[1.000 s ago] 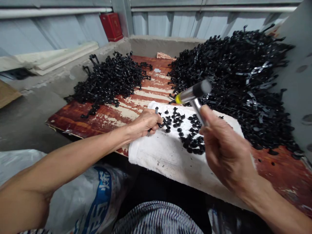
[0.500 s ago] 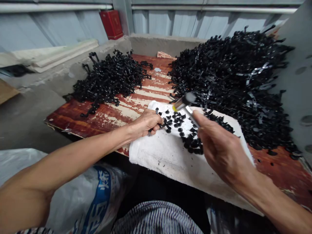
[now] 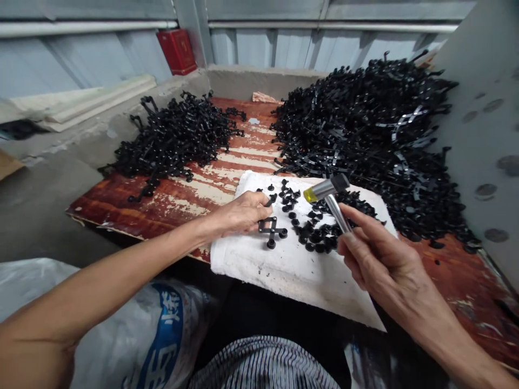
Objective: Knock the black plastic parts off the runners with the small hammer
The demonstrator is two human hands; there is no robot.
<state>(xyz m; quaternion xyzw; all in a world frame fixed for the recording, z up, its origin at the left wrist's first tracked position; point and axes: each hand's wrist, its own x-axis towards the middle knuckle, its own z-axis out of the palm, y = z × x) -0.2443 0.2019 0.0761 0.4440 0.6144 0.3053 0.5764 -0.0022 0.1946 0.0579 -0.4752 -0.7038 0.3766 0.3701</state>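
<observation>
My right hand [image 3: 381,259] is wrapped round the metal handle of a small two-faced mallet [image 3: 327,189], one face yellow and the other black. The mallet is raised over the white cloth [image 3: 259,270]. Fingers closed, my left hand [image 3: 245,213] grips a black jointed bracket [image 3: 272,229] with crossed arms and round feet, above the cloth's left part. Loose black round caps [image 3: 314,235] are scattered on the cloth between my two hands.
A large heap of black metal strips [image 3: 365,113] fills the back right of the worn red board [image 3: 109,202]. A smaller pile of black jointed brackets [image 3: 174,135] lies at left. A red box [image 3: 177,51] stands by the wall; a plastic sack [image 3: 121,319] sits below.
The mallet has lifted and moved right with my right hand. The black bracket in my left hand has turned and now shows more of its arms. The view has shifted slightly.
</observation>
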